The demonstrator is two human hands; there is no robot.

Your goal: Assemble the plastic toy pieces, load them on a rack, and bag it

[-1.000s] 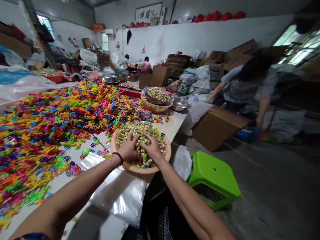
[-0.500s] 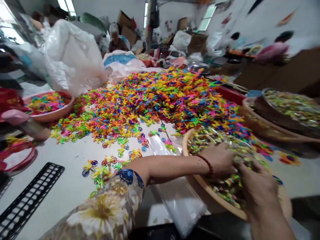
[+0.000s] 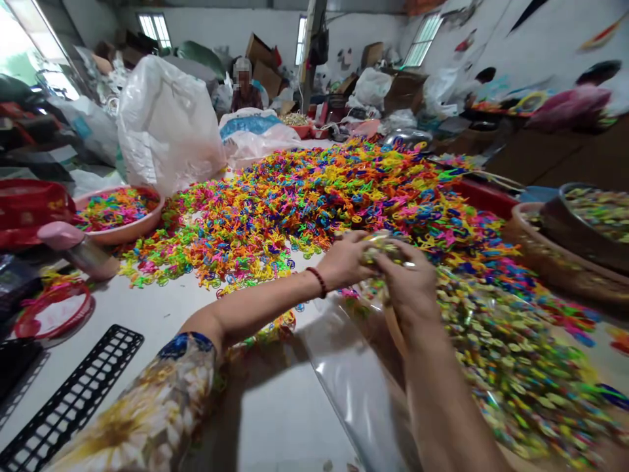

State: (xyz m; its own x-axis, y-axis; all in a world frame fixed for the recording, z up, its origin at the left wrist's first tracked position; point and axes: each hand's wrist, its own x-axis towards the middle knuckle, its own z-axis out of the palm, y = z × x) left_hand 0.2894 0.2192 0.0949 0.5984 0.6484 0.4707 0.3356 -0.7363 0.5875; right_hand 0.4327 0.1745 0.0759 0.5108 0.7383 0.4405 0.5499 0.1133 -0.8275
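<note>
My left hand [image 3: 345, 263], with a dark red bead bracelet at the wrist, and my right hand [image 3: 411, 278] are cupped together. Between them is a handful of small yellow-green pieces [image 3: 382, 254], some of them shiny; their kind is too small to make out. This handful is held above the left edge of a large basin full of similar pieces [image 3: 511, 354]. My right forearm hides part of the basin's near side. Clear flat plastic bags [image 3: 351, 380] lie below my hands.
A broad heap of bright plastic figures with wheels [image 3: 314, 196] covers the table's middle. At left are a pink basin [image 3: 142, 226], a tumbler [image 3: 81, 252], a red basket [image 3: 86, 314] and a black plastic grid [image 3: 73, 393]. More basins [image 3: 535, 229] stand right. A person sits at the back.
Both hands have risen out of the basin and moved left and away from me, carrying a handful of the small pieces. The view has shifted slightly.
</note>
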